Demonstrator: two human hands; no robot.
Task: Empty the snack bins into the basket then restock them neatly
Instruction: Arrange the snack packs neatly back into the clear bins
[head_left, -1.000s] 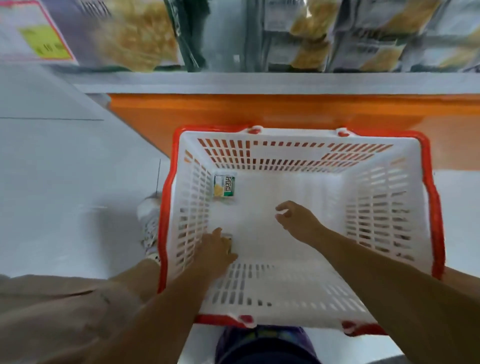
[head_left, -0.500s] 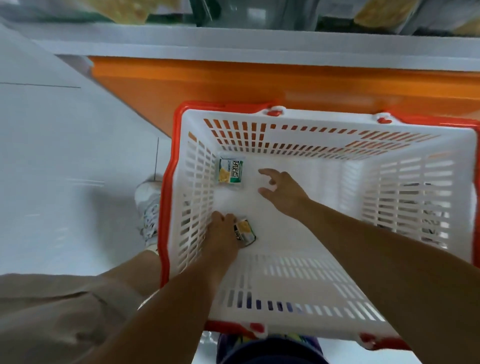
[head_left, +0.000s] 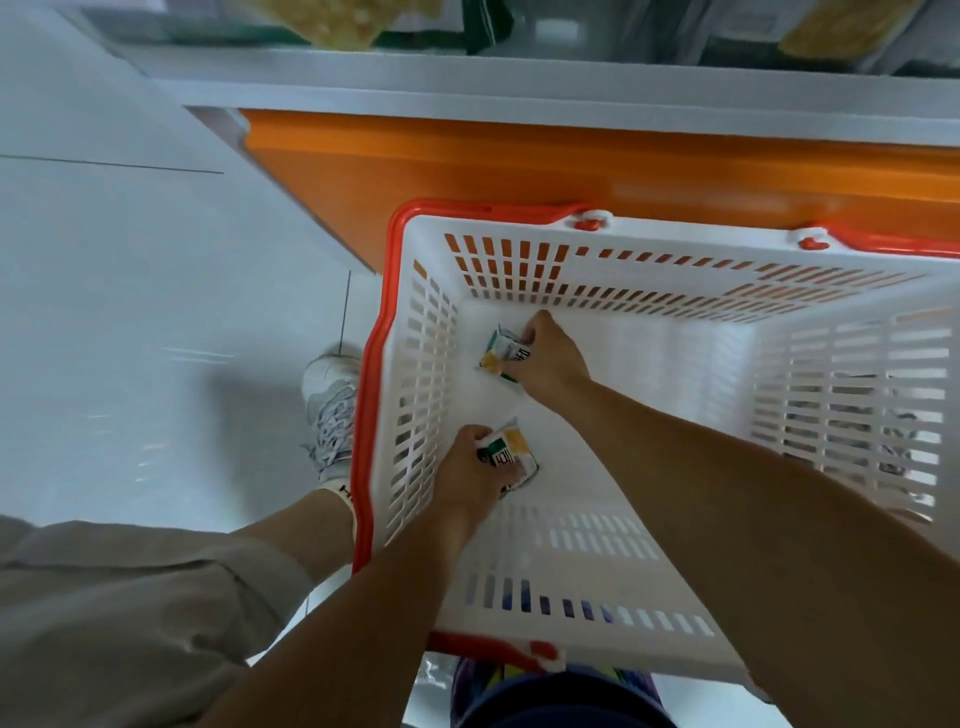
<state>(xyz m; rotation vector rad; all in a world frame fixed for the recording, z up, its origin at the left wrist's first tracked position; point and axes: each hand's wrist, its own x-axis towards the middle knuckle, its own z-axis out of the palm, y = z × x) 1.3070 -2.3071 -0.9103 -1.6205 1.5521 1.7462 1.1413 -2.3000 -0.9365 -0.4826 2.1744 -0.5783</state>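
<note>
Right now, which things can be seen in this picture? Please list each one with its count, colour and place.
basket: 1, white with red rim, in front of the shelf base
far snack packet: 1, green, white and yellow, inside the basket, near its far left corner
near snack packet: 1, same colours, inside the basket, by its left wall
shelf base: 1, orange, behind the basket
snack bags: several, yellowish, blurred, on the shelf at the top
floor: 1, white, left
shoe: 1, white, left of the basket
left hand: 1, grips the near snack packet
right hand: 1, grips the far snack packet
</note>
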